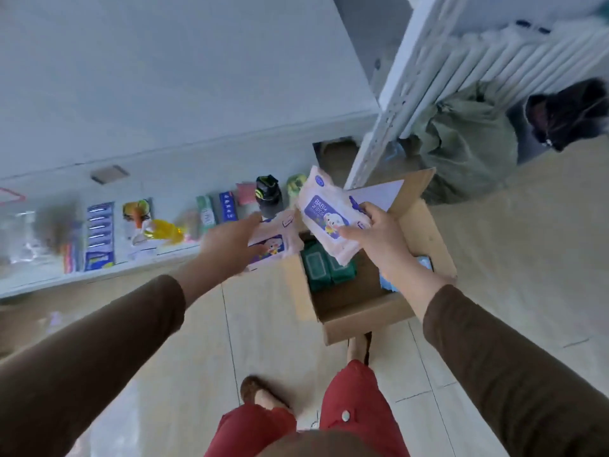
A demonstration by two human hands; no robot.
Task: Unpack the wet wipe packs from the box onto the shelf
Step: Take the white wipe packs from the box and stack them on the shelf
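An open cardboard box [362, 316] stands on the floor and holds green wipe packs [326, 268] and a blue pack [425, 263]. My right hand [372, 235] grips a pink baby wipes pack [324, 216] above the box. A second pink wipes pack [275, 242] lies at the shelf's right end, tilted over its front edge. My left hand [230, 242] rests on it with fingers spread; whether it grips the pack is unclear. The low white shelf [99, 278] runs along the wall at left.
On the shelf stand a black bottle [268, 196], small boxes [227, 206], a blue card pack [99, 235] and a yellow toy [163, 230]. A white rack upright [379, 133] rises behind the box. A person in green crouches at the right [468, 143]. My feet are below.
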